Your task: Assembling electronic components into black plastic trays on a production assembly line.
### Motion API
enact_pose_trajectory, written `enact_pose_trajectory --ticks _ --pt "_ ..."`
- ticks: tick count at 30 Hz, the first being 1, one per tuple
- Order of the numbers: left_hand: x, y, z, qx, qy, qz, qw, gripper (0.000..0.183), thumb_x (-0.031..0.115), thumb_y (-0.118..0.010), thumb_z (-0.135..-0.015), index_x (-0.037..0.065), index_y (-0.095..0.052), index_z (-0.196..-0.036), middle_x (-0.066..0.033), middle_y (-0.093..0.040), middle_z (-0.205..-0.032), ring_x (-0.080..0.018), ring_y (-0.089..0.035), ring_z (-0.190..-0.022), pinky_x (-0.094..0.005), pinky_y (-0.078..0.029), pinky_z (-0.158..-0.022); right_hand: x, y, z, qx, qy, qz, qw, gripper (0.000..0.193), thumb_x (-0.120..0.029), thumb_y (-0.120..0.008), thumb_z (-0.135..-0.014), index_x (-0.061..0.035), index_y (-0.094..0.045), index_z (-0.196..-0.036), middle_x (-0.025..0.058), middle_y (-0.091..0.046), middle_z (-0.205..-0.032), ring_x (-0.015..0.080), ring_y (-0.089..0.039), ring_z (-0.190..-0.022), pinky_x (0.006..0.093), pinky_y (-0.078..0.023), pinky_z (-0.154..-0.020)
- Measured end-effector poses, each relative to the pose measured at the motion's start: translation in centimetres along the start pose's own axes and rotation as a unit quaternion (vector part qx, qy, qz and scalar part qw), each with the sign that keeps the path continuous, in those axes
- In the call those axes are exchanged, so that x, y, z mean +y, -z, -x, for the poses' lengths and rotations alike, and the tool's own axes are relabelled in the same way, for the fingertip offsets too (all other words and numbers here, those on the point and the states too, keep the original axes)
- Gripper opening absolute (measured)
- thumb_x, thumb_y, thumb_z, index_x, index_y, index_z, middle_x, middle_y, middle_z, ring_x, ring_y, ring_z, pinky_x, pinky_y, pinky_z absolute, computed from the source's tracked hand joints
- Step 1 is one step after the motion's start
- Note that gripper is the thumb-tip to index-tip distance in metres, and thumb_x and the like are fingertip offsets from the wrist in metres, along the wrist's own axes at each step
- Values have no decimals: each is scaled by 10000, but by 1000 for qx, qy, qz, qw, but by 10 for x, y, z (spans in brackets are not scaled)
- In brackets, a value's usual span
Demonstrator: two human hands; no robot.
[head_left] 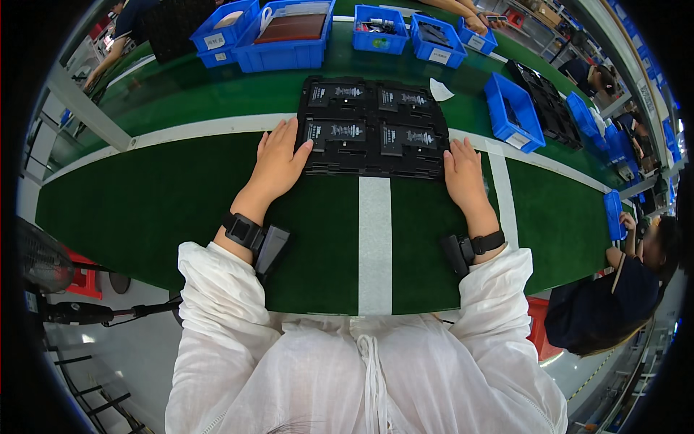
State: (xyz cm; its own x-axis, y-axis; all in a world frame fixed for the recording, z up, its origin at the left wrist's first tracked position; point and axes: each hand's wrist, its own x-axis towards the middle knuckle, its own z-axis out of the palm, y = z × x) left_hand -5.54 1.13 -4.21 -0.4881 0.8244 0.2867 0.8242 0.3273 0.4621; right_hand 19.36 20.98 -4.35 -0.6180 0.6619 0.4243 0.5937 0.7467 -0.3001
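Tray (371, 114) with four flat packs (399, 139) on the green counter (144, 202), between left hand (278, 160) and right hand (463, 172), both with fingers straight, not curled round it. Could twist if pushed harder on one side, and maybe shake packs loose.

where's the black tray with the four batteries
In the head view, the black tray lies upper centre, between the left hand and right hand, at the pale strip's far end.
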Motion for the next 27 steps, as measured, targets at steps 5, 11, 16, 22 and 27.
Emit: enact_pose_trajectory --ticks 5,11,16,22,27 --pt "0 0 0 0 9 -7 1000 485 285 -361 -868 -14 -307 -1247 -205 -356 -1255 -300 -261 -1224 -417 -142 -1011 -2 3 0 -3 4 -5 1000 325 -180 -415 -849 62 -496 -1050 195 -475 -1129 354 -342 -1159 516 -243 -944" --pt "-5 -2 -1 5 9 17 1000 440 249 -330 -880 3 -329 -1245 -193 -370 -1249 -286 -273 -1220 -407 -152 -1009 -2 3 1 -5 -2 4 1000 327 -180 -418 -847 56 -494 -1060 198 -475 -1129 355 -341 -1160 516 -244 -943" --pt "-6 -2 -1 15 3 39 999 416 227 -330 -880 6 -354 -1231 -190 -388 -1236 -284 -290 -1211 -406 -164 -1006 -3 2 0 42 -12 -30 999 300 -139 -457 -820 44 -490 -1055 192 -489 -1105 353 -358 -1144 478 -264 -945" --pt "-6 -1 -1 32 8 49 998 392 200 -347 -871 13 -382 -1215 -187 -408 -1219 -290 -320 -1191 -404 -184 -999 -14 15 -5 77 65 -123 987 279 -31 -474 -778 32 -487 -1049 177 -490 -1101 334 -372 -1135 390 -308 -937" --pt "-5 0 -2 53 0 82 995 375 180 -382 -854 11 -409 -1189 -186 -433 -1187 -304 -362 -1148 -400 -204 -990 -20 19 -6 74 81 -159 981 250 3 -467 -762 12 -507 -1009 167 -492 -1099 326 -378 -1133 383 -312 -938"
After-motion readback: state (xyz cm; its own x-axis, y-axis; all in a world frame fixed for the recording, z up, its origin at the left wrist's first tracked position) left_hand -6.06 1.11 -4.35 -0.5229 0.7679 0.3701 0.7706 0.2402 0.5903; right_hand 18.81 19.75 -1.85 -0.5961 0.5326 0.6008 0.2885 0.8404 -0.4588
